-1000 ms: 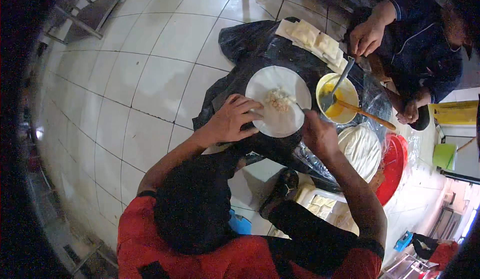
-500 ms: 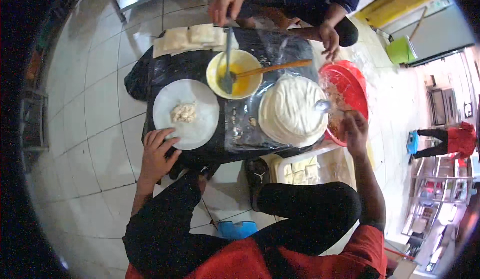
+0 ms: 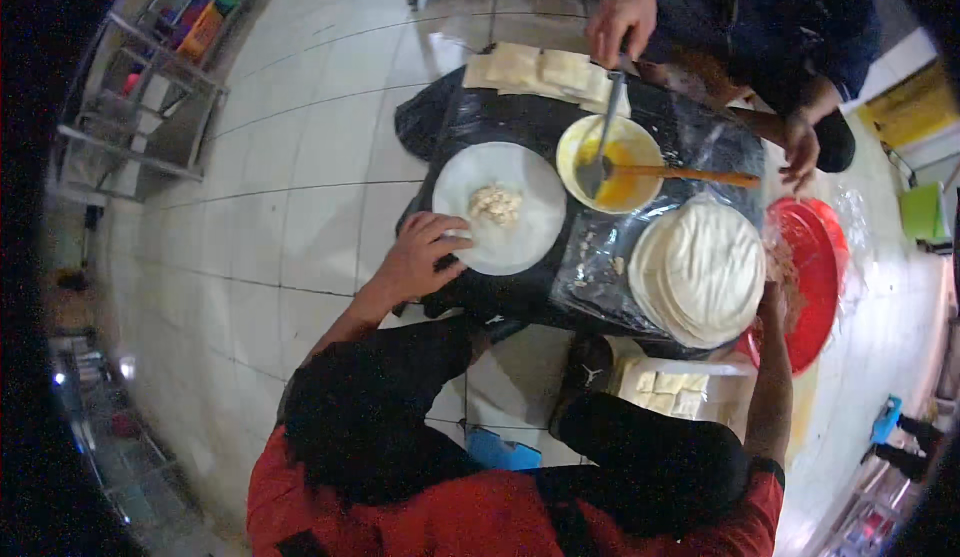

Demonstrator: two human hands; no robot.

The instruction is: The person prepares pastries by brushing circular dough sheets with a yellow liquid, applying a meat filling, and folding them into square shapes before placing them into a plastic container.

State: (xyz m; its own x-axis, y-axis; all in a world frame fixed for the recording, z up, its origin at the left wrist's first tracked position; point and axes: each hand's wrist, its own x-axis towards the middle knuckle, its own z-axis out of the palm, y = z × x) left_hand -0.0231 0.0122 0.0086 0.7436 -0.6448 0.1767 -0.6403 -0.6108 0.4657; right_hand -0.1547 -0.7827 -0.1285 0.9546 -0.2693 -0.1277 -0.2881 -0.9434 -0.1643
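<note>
Left of the yellow bowl (image 3: 571, 147), the left hand (image 3: 422, 255), fingers spread, touches a round white sheet (image 3: 530, 242) bearing pale filling (image 3: 495, 206). Right of the bowl, the right hand (image 3: 772, 302) reaches into a red basin (image 3: 822, 307); I cannot tell its grip.

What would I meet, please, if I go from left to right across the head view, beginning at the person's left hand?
Left hand, round white sheet with filling, bowl of yellow liquid, stack of round dough sheets, red basin, green container.
</note>
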